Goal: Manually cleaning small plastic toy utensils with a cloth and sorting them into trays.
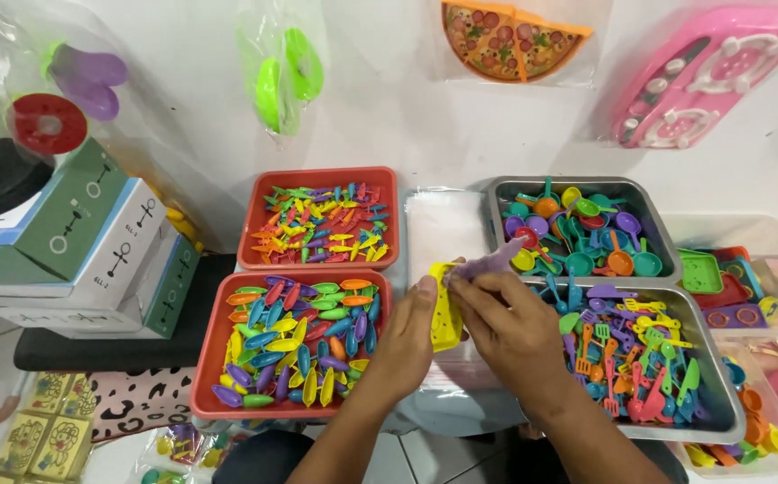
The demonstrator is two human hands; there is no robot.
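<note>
My left hand (pixel 404 336) grips a small yellow perforated toy tray (pixel 445 315) by its left edge. My right hand (pixel 510 324) pinches a pale purple toy utensil (pixel 489 263) that rests across the top of the yellow tray. Both hands meet over a stack of clear plastic bags (pixel 442 224) between the trays. The left hand is next to a red tray (pixel 219 358) full of colourful toy spoons. The right hand lies beside a metal tray (pixel 720 394) of mixed toy spatulas and forks.
A second red tray (pixel 254 220) of small toy pieces stands behind. A metal tray (pixel 501 193) of toy pans and ladles is at the back right. Cardboard boxes (pixel 93 242) are stacked on the left. Bagged toys hang on the wall; a clear bin (pixel 765 269) is at the right.
</note>
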